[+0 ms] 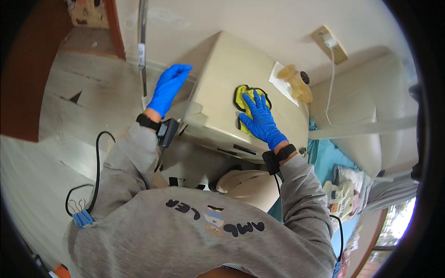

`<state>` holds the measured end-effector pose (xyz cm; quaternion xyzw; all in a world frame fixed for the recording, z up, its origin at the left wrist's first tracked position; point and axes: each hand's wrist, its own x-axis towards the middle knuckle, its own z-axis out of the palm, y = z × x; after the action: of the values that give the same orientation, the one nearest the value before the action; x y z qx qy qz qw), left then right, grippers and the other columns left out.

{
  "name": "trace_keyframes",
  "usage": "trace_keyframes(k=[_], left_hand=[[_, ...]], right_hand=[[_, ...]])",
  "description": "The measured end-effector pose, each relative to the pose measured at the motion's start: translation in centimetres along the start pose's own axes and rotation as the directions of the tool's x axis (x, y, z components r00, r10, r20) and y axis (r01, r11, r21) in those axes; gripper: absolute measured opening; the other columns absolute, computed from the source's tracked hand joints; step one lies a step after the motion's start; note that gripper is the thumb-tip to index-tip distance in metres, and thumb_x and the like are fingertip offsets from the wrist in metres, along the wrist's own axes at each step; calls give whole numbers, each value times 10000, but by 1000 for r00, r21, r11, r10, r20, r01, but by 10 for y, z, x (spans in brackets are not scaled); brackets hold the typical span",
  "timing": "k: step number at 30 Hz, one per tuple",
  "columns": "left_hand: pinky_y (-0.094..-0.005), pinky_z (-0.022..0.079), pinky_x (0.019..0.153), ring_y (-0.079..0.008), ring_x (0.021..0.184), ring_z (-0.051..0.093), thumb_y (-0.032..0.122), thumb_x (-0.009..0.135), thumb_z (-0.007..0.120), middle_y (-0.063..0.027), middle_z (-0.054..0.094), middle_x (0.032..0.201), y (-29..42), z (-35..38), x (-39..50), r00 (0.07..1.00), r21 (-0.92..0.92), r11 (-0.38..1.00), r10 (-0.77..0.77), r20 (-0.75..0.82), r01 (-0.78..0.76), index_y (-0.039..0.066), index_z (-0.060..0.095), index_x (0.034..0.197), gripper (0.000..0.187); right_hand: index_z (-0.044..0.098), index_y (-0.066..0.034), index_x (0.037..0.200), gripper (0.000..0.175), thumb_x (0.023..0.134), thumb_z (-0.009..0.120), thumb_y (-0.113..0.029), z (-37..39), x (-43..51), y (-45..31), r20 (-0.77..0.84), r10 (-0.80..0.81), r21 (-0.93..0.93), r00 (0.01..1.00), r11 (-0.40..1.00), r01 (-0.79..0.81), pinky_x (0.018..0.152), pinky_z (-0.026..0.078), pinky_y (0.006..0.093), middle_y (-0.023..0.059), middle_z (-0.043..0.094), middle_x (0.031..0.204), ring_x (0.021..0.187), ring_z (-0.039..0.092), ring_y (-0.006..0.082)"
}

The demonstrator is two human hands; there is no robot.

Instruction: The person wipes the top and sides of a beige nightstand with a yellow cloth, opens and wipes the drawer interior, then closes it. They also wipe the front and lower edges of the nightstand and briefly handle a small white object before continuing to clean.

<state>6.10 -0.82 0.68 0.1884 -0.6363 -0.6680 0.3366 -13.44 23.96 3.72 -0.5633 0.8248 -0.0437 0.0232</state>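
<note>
My right hand (260, 120), in a blue disposable glove, lies flat with its fingers spread on a yellow cloth (240, 100) with dark edging. Under the cloth is the top of a beige bedside cabinet (222, 73). My left hand (168, 87), gloved in blue too, hangs in the air beside the cabinet's left edge. Its fingers are loosely bent, and I see nothing in them; the palm is hidden. Farther back on the cabinet top, a translucent amber item with a flared end (295, 83) and a black round part rests on a white paper sheet (276, 71).
A metal pole (142, 52) stands left of my left hand. From a wall socket plate (330, 45) a white cable (332, 80) hangs down behind the cabinet. To the right are a padded headboard (354, 100) and a bed with a teal sheet (323, 153). Black cables run along my sleeves.
</note>
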Motion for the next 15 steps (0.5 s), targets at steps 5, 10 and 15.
trace_keyframes(k=[5, 10, 15], left_hand=[[-256, 424, 824, -94, 969, 529, 214, 898, 543, -7, 593, 1076, -2, -1, 10, 1000, -178, 984, -3, -6, 2, 100, 585, 1131, 264], [-259, 434, 813, -115, 957, 542, 206, 900, 533, -35, 597, 1073, 1, -11, 13, 993, -308, 951, -69, -98, 36, 88, 576, 1143, 273], [-264, 465, 752, -126, 833, 557, 173, 884, 512, -46, 614, 968, 7, -46, 20, 946, -413, 888, 68, -318, -202, 71, 600, 1096, 251]], right_hand=[[383, -149, 1359, 545, 875, 524, -356, 20, 93, 8, -123, -168, 108, 978, 977, 181, 1054, 254, 477, 245, 343, 1373, 1284, 291, 424], [364, -148, 1367, 590, 880, 434, -474, 29, 215, 46, -77, 121, 37, 990, 992, -118, 1063, 245, 464, 270, 325, 1377, 1271, 320, 418], [397, -134, 1345, 540, 890, 472, -415, 19, 210, 28, -22, 1, 8, 1000, 1000, -1, 1038, 286, 461, 275, 334, 1369, 1253, 343, 425]])
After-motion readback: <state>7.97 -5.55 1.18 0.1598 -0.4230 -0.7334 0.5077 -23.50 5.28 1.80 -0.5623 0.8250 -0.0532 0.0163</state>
